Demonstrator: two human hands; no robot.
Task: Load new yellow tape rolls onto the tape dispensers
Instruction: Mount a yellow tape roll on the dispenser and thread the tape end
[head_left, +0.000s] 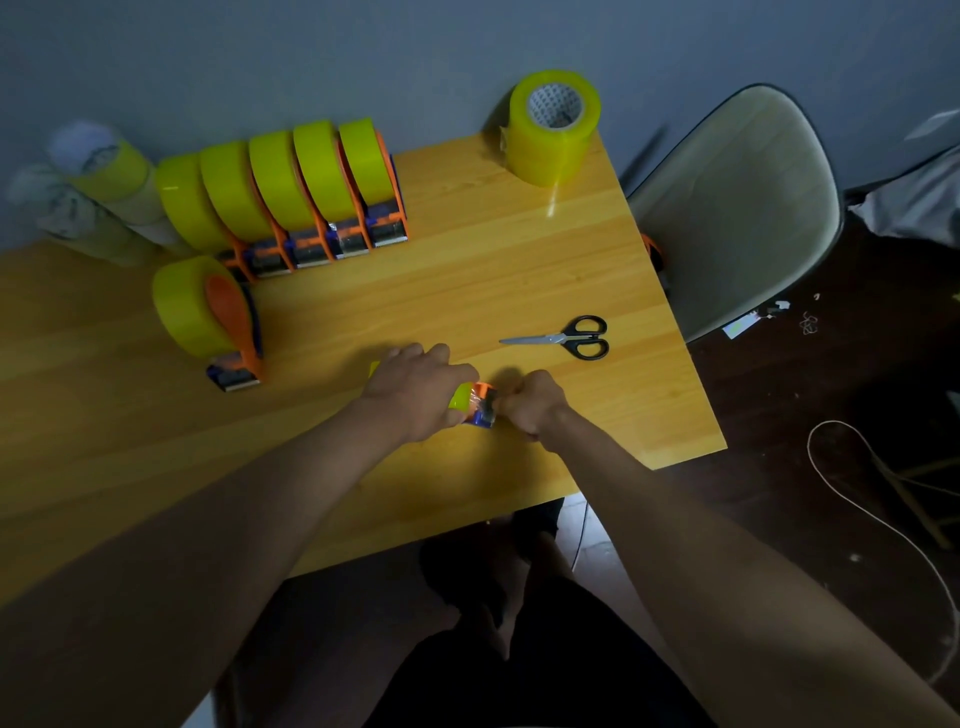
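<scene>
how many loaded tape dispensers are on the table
7: five in a row by the wall, one dispenser alone in front of it, one held between the left hand and right hand. More may be hidden.

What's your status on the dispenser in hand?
Left hand grips the loaded dispenser. Right hand pinches tape at its blade end. Scissors lie apart, nothing in the way.

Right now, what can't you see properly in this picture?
Head view only:
- Dispenser being loaded: mostly hidden under the left hand and right hand.
- Whether the tape end is threaded: too small, covered by fingers.
- Wrapped rolls at far left: blurred.
- Orange thing beyond the table edge: cut off by table and chair.
</scene>
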